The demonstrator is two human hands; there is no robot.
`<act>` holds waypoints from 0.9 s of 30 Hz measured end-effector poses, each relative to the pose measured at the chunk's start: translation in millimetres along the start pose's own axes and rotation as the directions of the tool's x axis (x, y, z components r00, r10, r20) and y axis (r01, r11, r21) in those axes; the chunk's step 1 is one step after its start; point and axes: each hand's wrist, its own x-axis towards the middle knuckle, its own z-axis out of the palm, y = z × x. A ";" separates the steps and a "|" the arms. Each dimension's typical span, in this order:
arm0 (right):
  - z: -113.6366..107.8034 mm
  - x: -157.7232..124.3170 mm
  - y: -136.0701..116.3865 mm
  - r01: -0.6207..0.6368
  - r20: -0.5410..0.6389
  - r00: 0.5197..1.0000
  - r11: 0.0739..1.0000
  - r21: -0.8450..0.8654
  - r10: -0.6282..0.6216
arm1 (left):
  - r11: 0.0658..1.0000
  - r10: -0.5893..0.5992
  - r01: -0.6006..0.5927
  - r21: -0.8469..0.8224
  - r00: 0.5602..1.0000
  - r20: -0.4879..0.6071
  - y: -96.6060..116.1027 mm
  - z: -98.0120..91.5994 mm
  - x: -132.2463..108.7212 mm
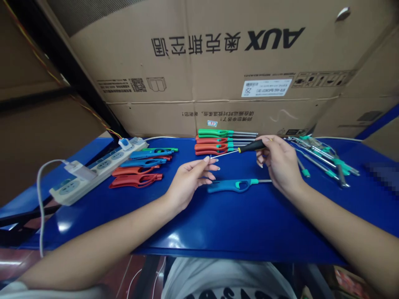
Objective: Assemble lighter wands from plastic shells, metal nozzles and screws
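Observation:
My right hand [279, 164] is closed on a screwdriver [249, 146] with a black handle; its thin metal shaft points left. My left hand [190, 178] pinches at the shaft's tip with thumb and forefinger. Just below both hands a blue long-nosed lighter [232, 185] with a green trigger lies flat on the blue table [218, 224]. What, if anything, the left fingers hold besides the tip is too small to see.
Finished lighters in green and red are stacked at the back [218, 141]. Blue and red handle shells [140, 170] lie at the left beside a white power strip [93, 168]. Metal tubes with green parts [324, 155] lie at the right. A large cardboard box [218, 62] walls the back.

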 end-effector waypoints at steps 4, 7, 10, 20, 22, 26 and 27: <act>0.1 -0.9 1.3 0.019 0.021 1.000 0.999 -0.040 -0.018 | 1.000 -0.009 0.009 0.004 1.000 -0.018 -1.5 -2.6 3.1; 0.0 -0.9 2.8 0.028 0.025 0.999 0.998 -0.054 -0.026 | 1.000 0.006 -0.006 0.028 1.000 -0.002 -3.3 -4.0 3.7; -0.1 0.2 3.7 0.025 0.022 0.999 0.998 -0.051 -0.024 | 0.999 0.008 -0.008 0.032 1.000 0.010 -3.2 -4.5 3.0; -2.5 2.0 1.3 0.064 0.006 0.998 0.995 -0.077 -0.064 | 0.999 -0.026 0.026 0.028 1.000 -0.002 -2.1 -6.7 4.0; -3.3 2.8 1.2 0.075 -0.003 0.997 0.993 -0.094 -0.075 | 0.999 -0.020 0.020 0.034 1.000 -0.007 -2.7 -7.2 4.1; -4.3 3.9 1.9 0.087 -0.029 0.995 0.991 -0.106 -0.091 | 0.999 -0.018 0.019 0.037 1.000 -0.024 -3.2 -7.6 4.2; -4.4 3.8 1.9 0.094 -0.026 0.995 0.989 -0.111 -0.098 | 0.999 -0.022 0.023 0.033 0.999 -0.028 -3.3 -7.5 4.4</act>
